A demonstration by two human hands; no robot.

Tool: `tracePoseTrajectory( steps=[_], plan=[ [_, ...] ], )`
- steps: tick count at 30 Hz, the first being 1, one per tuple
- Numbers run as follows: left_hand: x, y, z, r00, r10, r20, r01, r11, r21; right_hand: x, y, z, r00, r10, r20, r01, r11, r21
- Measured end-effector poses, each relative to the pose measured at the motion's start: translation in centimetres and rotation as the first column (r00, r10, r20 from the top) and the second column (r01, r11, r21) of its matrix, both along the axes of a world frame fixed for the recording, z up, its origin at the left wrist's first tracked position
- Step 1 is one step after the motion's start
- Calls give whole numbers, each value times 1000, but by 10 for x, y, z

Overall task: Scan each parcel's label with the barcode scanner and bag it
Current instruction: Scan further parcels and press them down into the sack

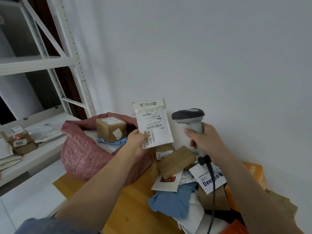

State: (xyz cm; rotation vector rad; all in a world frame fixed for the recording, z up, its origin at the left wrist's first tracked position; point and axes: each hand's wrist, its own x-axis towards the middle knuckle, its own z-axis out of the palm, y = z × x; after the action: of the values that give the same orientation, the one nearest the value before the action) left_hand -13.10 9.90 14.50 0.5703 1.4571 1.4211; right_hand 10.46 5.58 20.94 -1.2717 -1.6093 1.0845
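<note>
My left hand (pixel 137 140) pinches the lower left corner of a flat white parcel (pixel 154 122) and holds it upright, its printed label and barcode facing me. My right hand (pixel 205 142) grips the handle of a grey barcode scanner (pixel 190 118), whose dark head sits just right of the parcel and points towards it. The scanner's black cable (pixel 213 184) hangs down past my right forearm. An open pink woven bag (pixel 81 149) stands at the left of the table with a brown box (pixel 110 128) and a blue packet inside.
A heap of parcels lies on the yellow table (pixel 131 215): brown boxes (pixel 176 162), white mailers (pixel 208 179), a blue packet (pixel 170 202), an orange box (pixel 256 174). White metal shelving (pixel 33 63) at the left holds more parcels (pixel 20 142). A pale wall is behind.
</note>
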Motion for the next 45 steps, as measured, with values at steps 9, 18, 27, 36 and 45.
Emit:
tracePoseTrajectory(
  steps=[9,18,27,36,45],
  plan=[
    [-24,7,-10,977,213,-7,-213,977,-4,0,-26,21,974,210,88,-211,977,7],
    [-32,-2,-14,954,299,2,-299,954,22,4,-41,32,970,237,54,-239,971,21],
    [-36,-9,-14,947,318,38,-319,947,25,6,-53,37,960,279,-12,-279,960,-1],
    [-42,-18,-16,926,377,6,-377,926,0,5,-57,35,962,271,-43,-271,962,-16],
    [-87,-34,-3,798,578,-170,-580,814,45,-16,-41,27,980,181,-81,-186,981,-61]
  ],
)
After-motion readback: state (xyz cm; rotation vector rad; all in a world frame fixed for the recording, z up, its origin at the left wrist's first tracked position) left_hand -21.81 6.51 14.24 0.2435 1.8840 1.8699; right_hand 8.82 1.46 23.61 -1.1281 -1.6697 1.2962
